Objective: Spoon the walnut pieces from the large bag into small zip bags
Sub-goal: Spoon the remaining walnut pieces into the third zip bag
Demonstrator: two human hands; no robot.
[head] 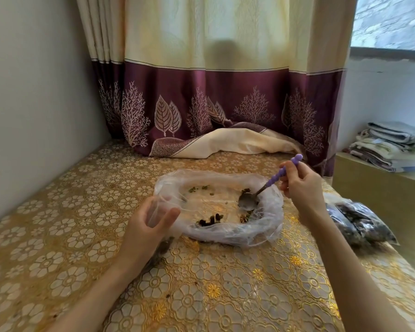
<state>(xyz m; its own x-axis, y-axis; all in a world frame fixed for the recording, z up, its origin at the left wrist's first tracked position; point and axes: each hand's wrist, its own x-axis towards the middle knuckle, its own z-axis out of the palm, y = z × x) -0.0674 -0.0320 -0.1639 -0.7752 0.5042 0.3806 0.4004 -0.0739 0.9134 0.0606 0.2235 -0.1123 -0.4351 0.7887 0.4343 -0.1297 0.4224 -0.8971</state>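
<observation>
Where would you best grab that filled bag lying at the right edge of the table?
Grip the filled bag by its clear top end near the right hand, coming from above. The dark contents bulge toward the far end, so that flatter film looks easiest to pinch.

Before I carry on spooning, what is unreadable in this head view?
- Small bag: clear film in left hand; mouth and fill unreadable.
- Filled bags: partly behind right forearm; count unclear.
- Spoon bowl: load unclear.
- Large bag near rim: folds hide some pieces.
</observation>
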